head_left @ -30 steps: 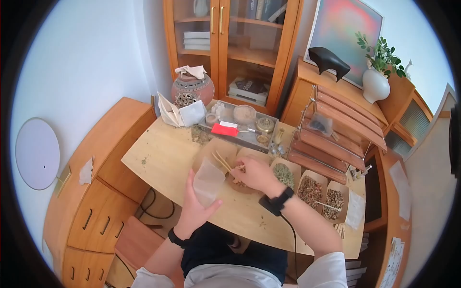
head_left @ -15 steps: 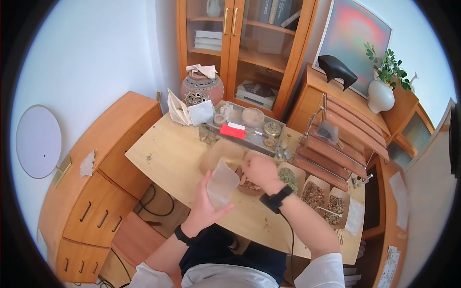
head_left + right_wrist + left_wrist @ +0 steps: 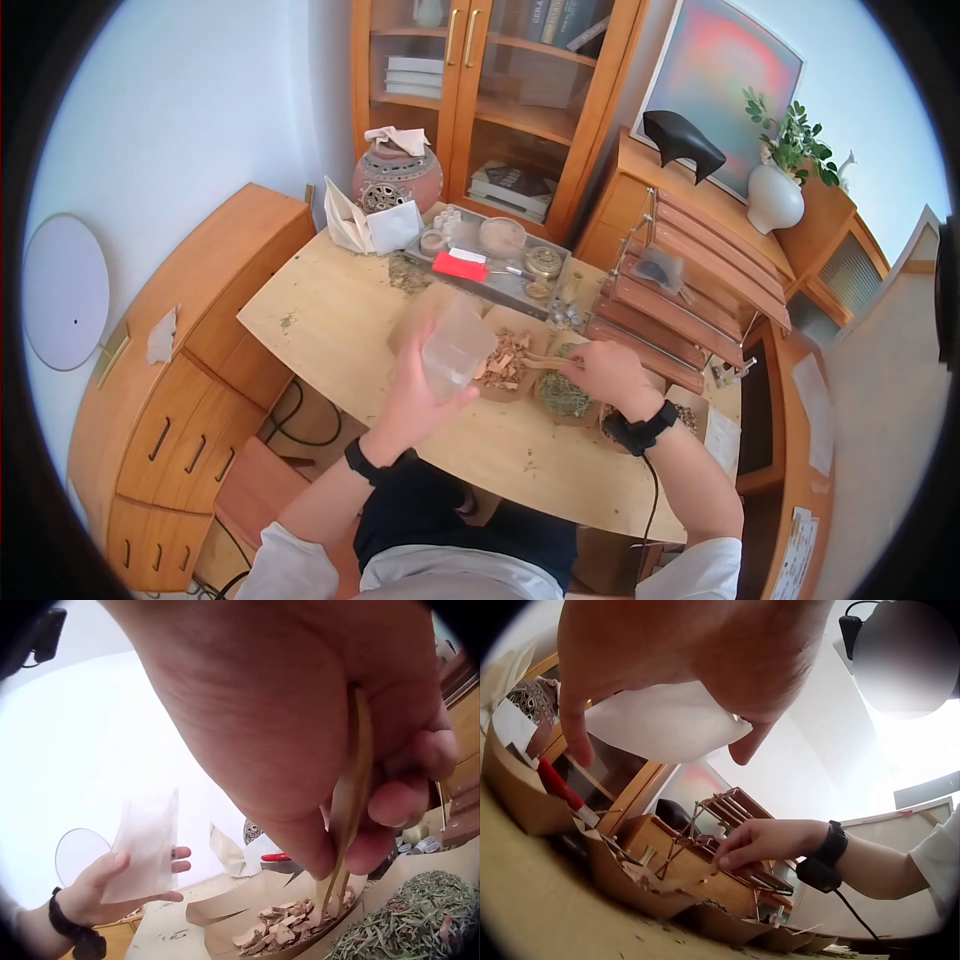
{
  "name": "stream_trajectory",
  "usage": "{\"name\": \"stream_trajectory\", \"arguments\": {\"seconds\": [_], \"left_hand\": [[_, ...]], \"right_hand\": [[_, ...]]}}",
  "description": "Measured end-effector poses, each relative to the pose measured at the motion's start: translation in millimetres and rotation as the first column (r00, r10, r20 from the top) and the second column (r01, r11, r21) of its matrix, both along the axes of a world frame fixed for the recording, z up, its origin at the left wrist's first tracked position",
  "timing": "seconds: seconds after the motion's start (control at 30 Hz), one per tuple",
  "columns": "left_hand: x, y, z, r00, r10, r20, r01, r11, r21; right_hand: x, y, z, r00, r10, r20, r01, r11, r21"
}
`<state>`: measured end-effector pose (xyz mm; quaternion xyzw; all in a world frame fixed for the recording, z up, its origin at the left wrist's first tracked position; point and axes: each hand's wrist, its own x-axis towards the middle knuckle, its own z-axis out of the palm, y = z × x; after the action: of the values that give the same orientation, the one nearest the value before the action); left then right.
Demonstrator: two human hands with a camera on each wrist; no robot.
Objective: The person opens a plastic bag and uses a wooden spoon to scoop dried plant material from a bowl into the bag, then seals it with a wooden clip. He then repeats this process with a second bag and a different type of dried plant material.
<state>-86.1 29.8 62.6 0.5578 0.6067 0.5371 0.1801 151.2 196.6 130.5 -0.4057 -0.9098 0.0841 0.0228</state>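
In the head view my left hand [image 3: 410, 390] holds a translucent white pouch [image 3: 458, 352] upright over the table's front half, thumb on one side and fingers on the other. My right hand [image 3: 610, 378] grips light wooden tweezers [image 3: 351, 787] over the tray of dried green herb [image 3: 563, 398]. Their tips point left and overlap the neighbouring wood chips [image 3: 508, 358] in the right wrist view. The chips lie in an open brown paper tray. From the left wrist camera, the pouch [image 3: 664, 724] hangs between thumb and fingers.
A grey tray [image 3: 490, 288] with small jars and a red packet [image 3: 460, 265] stands behind the paper trays. Right of it is a slatted wooden rack [image 3: 690, 270]. A patterned clay pot [image 3: 400, 178] stands at the back left. A cord [image 3: 655, 500] hangs from my right wrist.
My right hand has left the wood chips and moved right with the tweezers, over the green herb. The left hand still holds the pouch near the same spot. The head view has shifted slightly.
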Motion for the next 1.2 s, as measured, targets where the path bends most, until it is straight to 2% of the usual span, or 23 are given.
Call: {"name": "stream_trajectory", "arguments": {"seconds": [0.07, 0.17, 0.3, 0.4, 0.67, 0.77, 0.87, 1.0, 1.13, 1.2], "left_hand": [[10, -8, -20, 0.999, 0.044, -0.032, -0.045, 0.999, -0.002], [27, -24, -40, 0.996, 0.086, -0.034, -0.087, 0.996, -0.029], [43, -36, -56, 0.997, 0.078, 0.028, -0.077, 0.996, -0.037], [49, -36, -64, 0.989, 0.146, 0.011, -0.146, 0.989, 0.0], [49, -29, -75, 0.993, 0.104, 0.049, -0.106, 0.994, 0.038], [50, -26, -84, 0.985, 0.115, 0.129, -0.126, 0.989, 0.08], [49, -26, -86, 0.981, 0.109, 0.162, -0.122, 0.99, 0.076], [47, -25, -81, 0.985, 0.117, 0.125, -0.126, 0.99, 0.064], [47, -25, -73, 0.986, 0.167, 0.017, -0.167, 0.985, 0.05], [48, -25, -70, 0.984, 0.18, -0.012, -0.18, 0.983, 0.033]], "right_hand": [[-1, -3, -5, 0.993, 0.095, -0.069, -0.089, 0.993, 0.082], [-9, 0, -18, 0.986, 0.136, -0.092, -0.117, 0.975, 0.191], [-20, -2, -23, 0.982, 0.17, -0.084, -0.149, 0.965, 0.218], [-27, -4, -18, 0.983, 0.175, -0.058, -0.158, 0.962, 0.223], [-40, -2, -26, 0.98, 0.199, 0.03, -0.199, 0.939, 0.28], [-31, 2, -27, 0.967, 0.238, -0.088, -0.201, 0.93, 0.307], [-21, 4, -19, 0.969, 0.172, -0.18, -0.136, 0.971, 0.197], [-4, 13, -19, 0.927, -0.008, -0.376, -0.041, 0.992, -0.121], [5, -4, 4, 0.848, -0.143, -0.511, -0.119, 0.887, -0.446], [6, -25, 26, 0.84, -0.19, -0.508, -0.146, 0.823, -0.549]]}}
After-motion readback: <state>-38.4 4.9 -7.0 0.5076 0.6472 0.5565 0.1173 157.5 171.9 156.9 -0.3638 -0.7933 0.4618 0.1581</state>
